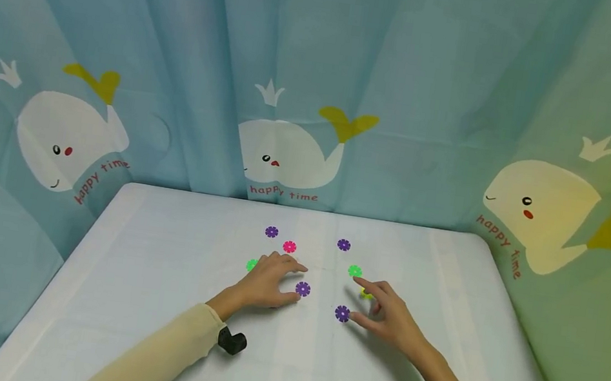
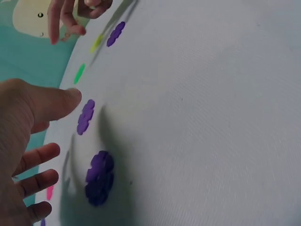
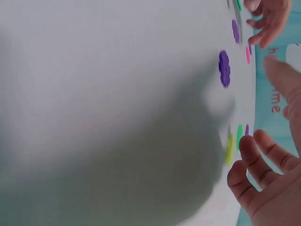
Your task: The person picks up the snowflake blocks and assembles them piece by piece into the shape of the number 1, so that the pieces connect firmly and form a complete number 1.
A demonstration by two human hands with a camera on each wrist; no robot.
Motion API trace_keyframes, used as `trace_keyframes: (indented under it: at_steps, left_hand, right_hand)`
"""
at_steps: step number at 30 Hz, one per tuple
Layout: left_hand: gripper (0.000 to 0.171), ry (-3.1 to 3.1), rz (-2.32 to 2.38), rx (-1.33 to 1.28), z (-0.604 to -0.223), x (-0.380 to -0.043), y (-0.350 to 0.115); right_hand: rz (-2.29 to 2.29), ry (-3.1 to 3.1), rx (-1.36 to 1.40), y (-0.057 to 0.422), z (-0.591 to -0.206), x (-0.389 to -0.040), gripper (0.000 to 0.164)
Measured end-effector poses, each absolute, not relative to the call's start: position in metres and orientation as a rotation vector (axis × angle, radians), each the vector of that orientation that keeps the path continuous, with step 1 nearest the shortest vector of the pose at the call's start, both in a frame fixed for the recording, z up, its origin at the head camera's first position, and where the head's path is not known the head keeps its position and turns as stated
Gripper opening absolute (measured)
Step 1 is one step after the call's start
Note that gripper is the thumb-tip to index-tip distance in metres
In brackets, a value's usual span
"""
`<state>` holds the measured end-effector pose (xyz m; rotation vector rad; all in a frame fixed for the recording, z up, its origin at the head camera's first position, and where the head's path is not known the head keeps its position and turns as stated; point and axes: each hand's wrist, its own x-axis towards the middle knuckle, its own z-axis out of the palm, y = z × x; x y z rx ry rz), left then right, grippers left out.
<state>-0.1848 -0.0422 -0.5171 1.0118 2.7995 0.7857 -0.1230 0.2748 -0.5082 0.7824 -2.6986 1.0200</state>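
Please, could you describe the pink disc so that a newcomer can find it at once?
On the white table, look just beyond the left hand, toward the whale-print curtain. The pink disc lies there, slightly nearer and to the right of a purple disc. Its notched shape matches its neighbours, but it is the only pink one.

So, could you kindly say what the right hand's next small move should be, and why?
Perhaps the right hand should pinch the purple disc by its thumb: in the head view the tip nearly meets the disc's edge, and the hand looks open and empty.
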Motion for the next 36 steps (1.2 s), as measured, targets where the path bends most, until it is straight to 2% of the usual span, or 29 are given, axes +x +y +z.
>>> trace_keyframes:
  at_steps: [9,18,28,36]
  left_hand:
    - [0.042,2.765,0.874,0.944,-0.527,-0.192,-0.037]
    - [0.033,2.801,0.775,0.953,-0.527,-0.195,-0.031]
    - [0.023,2.758,0.846,0.918,-0.526,-0.196,-0.028]
    - [0.022,2.782,0.894,0.984,-0.528,-0.195,-0.027]
  right_hand:
    - [1.171,-2.776,0.726,0.261,-0.511,-0.121,0.048]
    - [1.049,-2.934,0.64,0.253,-0.512,-0.122,0.032]
    - [0.991,-2.957,0.629,0.25,-0.514,-0.121,0.024]
    - [0.959,-2.959,0.623,0.249,-0.515,-0.117,0.026]
